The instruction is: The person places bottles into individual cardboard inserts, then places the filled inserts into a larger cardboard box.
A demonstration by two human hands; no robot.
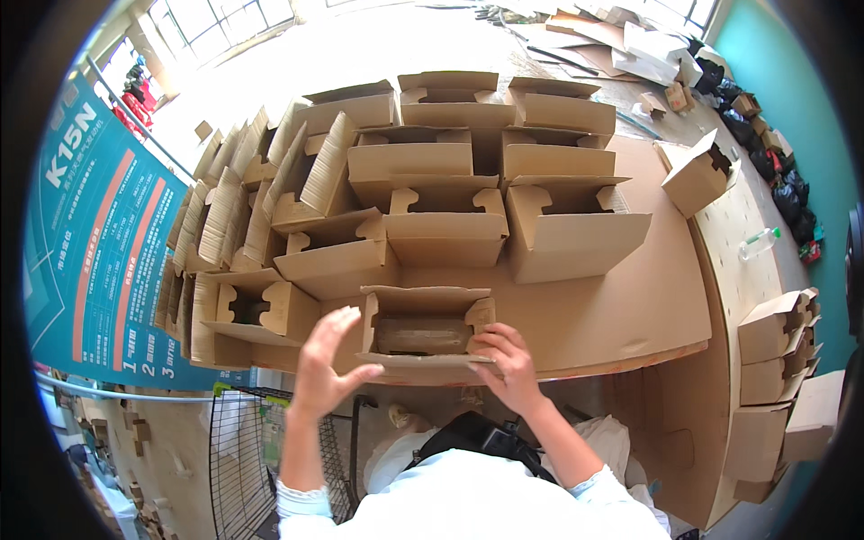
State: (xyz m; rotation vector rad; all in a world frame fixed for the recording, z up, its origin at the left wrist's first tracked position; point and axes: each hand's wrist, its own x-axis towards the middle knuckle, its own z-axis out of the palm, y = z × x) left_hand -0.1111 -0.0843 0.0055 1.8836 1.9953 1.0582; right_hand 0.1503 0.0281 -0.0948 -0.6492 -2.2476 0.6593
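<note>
An open-topped brown cardboard box (423,369) stands at the near edge of the table, in front of me. Inside it lies a flat brown piece (418,337), too unclear to name. My left hand (322,367) is at the box's left side, thumb and fingers spread wide, holding nothing. At the near right corner, my right hand (513,364) has its fingers and thumb around the box's edge. Just left of this box sits another open box (292,310) with notched inner flaps, and behind it stands a further open box (445,243).
Several rows of open boxes (409,162) fill the table's left and far parts. A cardboard sheet (621,306) covers the tabletop. A wire cart (238,450) stands below at left, beside a blue banner (108,234). A clear bottle (760,243) and more boxes (769,337) are at right.
</note>
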